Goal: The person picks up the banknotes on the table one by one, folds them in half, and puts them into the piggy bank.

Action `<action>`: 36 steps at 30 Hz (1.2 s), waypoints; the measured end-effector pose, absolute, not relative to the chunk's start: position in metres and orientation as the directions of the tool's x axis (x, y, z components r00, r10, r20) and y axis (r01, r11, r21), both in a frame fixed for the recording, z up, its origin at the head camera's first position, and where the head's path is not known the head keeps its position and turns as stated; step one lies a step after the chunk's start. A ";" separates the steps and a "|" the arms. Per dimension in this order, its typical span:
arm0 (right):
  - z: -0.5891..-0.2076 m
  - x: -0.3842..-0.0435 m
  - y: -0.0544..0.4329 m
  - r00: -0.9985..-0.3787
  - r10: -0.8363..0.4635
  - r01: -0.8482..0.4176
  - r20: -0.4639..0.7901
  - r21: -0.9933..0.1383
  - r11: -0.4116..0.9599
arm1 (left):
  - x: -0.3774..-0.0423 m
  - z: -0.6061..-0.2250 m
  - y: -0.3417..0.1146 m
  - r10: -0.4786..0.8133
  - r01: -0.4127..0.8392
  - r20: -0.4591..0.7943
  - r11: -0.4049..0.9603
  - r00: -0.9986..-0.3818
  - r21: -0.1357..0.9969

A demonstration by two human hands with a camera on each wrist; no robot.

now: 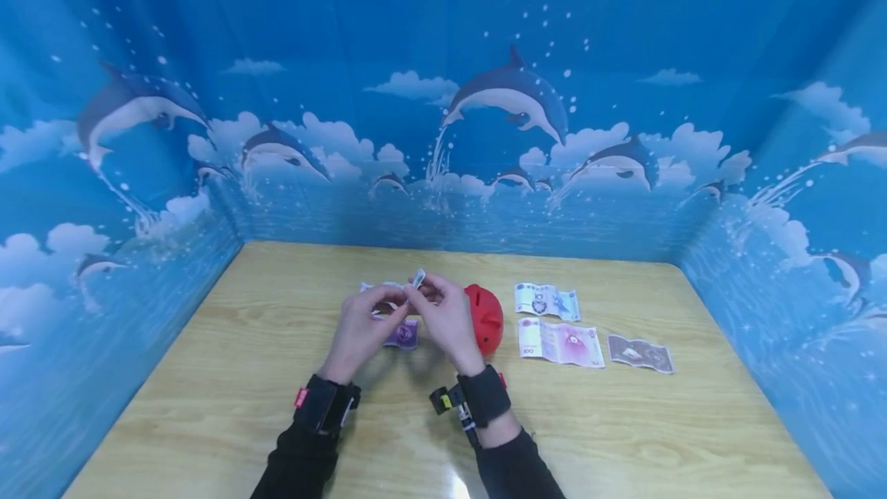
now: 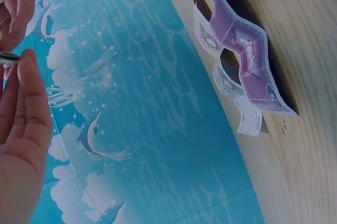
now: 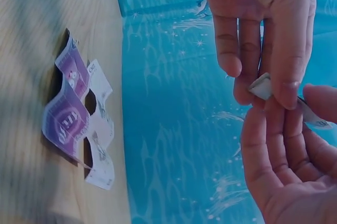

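Note:
My left hand point(image 1: 363, 326) and right hand point(image 1: 446, 318) meet above the table. Between their thumbs and fingertips they pinch a small folded banknote point(image 1: 419, 278), its ends poking out in the right wrist view point(image 3: 260, 86). Most of it is hidden by fingers. Below them, on the wood, lie a creased purple banknote point(image 2: 245, 42) and a pale banknote point(image 2: 229, 87), both wavy with folds. Right beside my right hand sits a red rounded object point(image 1: 487, 319) with a dark slit, partly covered by that hand.
To the right lie a pale blue banknote point(image 1: 547, 301), a pinkish banknote point(image 1: 561, 343) and a grey-purple banknote point(image 1: 640, 353). A blue dolphin-print curtain point(image 1: 443, 222) borders the wooden table point(image 1: 624, 430) at the back and sides.

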State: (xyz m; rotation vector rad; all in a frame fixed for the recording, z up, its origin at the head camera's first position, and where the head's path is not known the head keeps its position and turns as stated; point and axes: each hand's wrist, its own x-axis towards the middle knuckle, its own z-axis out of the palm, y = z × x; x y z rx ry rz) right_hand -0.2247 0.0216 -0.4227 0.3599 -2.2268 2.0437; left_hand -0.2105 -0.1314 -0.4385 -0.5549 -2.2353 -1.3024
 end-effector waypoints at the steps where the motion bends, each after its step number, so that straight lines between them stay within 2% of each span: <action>1: -0.422 -0.224 0.022 -0.965 -0.104 -0.249 0.239 -0.964 0.094 | -0.211 -0.439 -0.131 0.093 0.574 0.606 0.459 -0.790 0.678; 11: -0.413 -0.221 0.030 -0.944 -0.124 -0.329 0.307 -0.912 0.246 | -0.210 -0.439 -0.126 0.050 0.630 0.680 0.430 -0.732 0.646; 17: -0.407 -0.220 0.043 -0.920 -0.185 -0.389 0.345 -0.861 0.328 | -0.208 -0.439 -0.118 0.025 0.608 0.653 0.393 -0.757 0.689; 23: -0.405 -0.220 0.060 -0.904 -0.193 -0.427 0.381 -0.792 0.435 | -0.210 -0.438 -0.105 0.076 0.614 0.639 0.385 -0.765 0.689; 30: -0.407 -0.219 0.075 -0.914 -0.179 -0.404 0.364 -0.784 0.472 | -0.214 -0.437 -0.092 0.116 0.610 0.611 0.331 -0.784 0.720; 36: -0.405 -0.222 0.082 -0.916 -0.162 -0.398 0.367 -0.778 0.487 | -0.218 -0.434 -0.084 0.119 0.599 0.604 0.373 -0.788 0.708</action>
